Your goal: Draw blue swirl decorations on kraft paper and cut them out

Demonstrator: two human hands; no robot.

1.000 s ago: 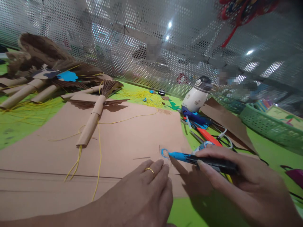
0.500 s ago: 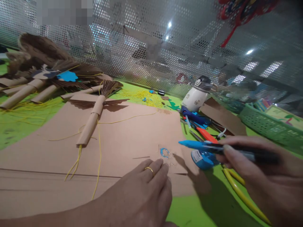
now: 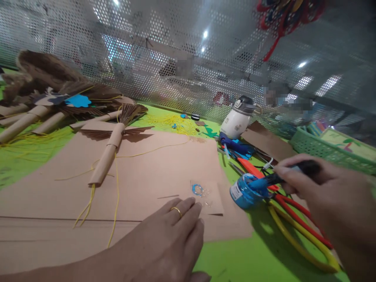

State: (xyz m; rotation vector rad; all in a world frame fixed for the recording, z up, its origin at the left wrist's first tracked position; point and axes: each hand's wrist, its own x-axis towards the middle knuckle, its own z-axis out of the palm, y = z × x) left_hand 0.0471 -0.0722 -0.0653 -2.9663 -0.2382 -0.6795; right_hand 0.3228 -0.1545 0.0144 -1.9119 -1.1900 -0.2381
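My right hand (image 3: pixel 311 184) grips a dark-handled brush (image 3: pixel 279 175), its blue bristles down in the mouth of a small jar of blue paint (image 3: pixel 242 192). My left hand (image 3: pixel 176 227), with a gold ring, lies flat on a small piece of brown card (image 3: pixel 216 197) and holds nothing. Just beyond its fingertips, a small blue painted ring (image 3: pixel 197 190) shows on the card. Larger brown sheets (image 3: pixel 158 164) lie beneath. A rolled paper figure with pleated wings (image 3: pixel 107 156) and yellow strings rests on them, left of centre.
Beside the jar lie scissors with red and yellow handles (image 3: pixel 302 250) and a blue glue gun (image 3: pixel 235 144). A white bottle (image 3: pixel 235 122) stands behind, a green basket (image 3: pixel 311 145) at right. More paper figures (image 3: pixel 26 121) are piled at left, before a perforated metal screen (image 3: pixel 164 47).
My right hand has brought the brush from above the card down into the paint jar. My left hand stays on the card. The view has shifted slightly.
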